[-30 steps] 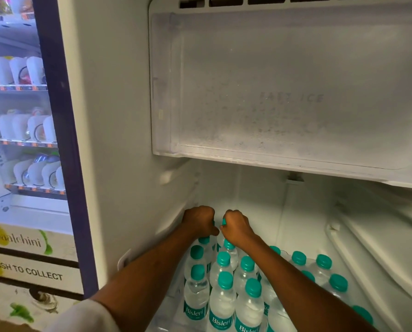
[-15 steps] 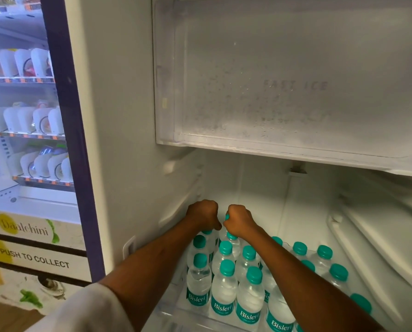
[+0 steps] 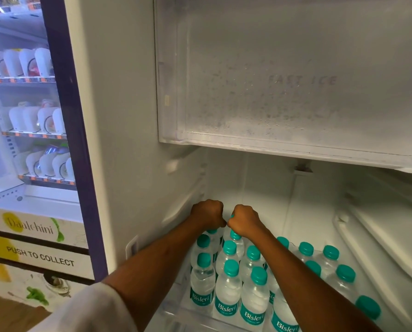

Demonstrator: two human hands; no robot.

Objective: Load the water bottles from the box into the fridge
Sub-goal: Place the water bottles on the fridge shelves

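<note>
At my far left stands a vending machine (image 3: 32, 140). Inside the fridge (image 3: 260, 188), my left hand (image 3: 207, 214) is curled tight over the top of the rear-left bottle (image 3: 213, 237). Touching it, my right hand (image 3: 244, 220) grips the teal cap of the neighbouring bottle (image 3: 236, 242). Both stand upright on the shelf (image 3: 174, 312) among the other water bottles (image 3: 254, 305).
</note>
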